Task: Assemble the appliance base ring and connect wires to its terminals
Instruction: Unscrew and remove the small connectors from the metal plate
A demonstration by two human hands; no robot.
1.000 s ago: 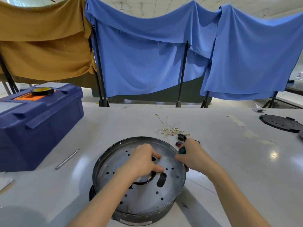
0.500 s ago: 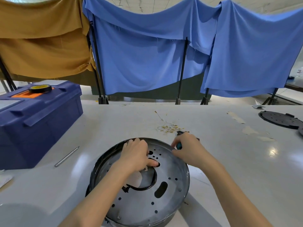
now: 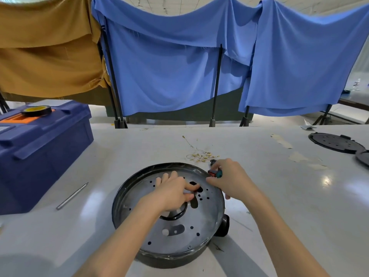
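The round black appliance base (image 3: 139, 188) lies on the white table, its grey perforated plate (image 3: 179, 234) facing up. My left hand (image 3: 171, 190) rests on the plate's middle, thumb and forefinger pinching at the edge of a dark slot; what they pinch is hidden. A black ring (image 3: 175, 215) shows just under that hand. My right hand (image 3: 229, 180) sits at the base's right rim and grips a small tool with a red and teal handle (image 3: 216, 173). A bundle of thin wires with brass terminals (image 3: 201, 155) lies just behind the base.
A blue toolbox (image 3: 40, 148) with a roll of black tape (image 3: 37, 110) on top stands at the left. A metal rod (image 3: 71, 195) lies between toolbox and base. Two black round covers (image 3: 335, 142) sit far right. Blue and tan cloths hang behind the table.
The base has turned under my hands, so its oblong slot now faces me. My left hand's fingers have drawn together into a pinch near the centre. My right hand stayed at the rim.
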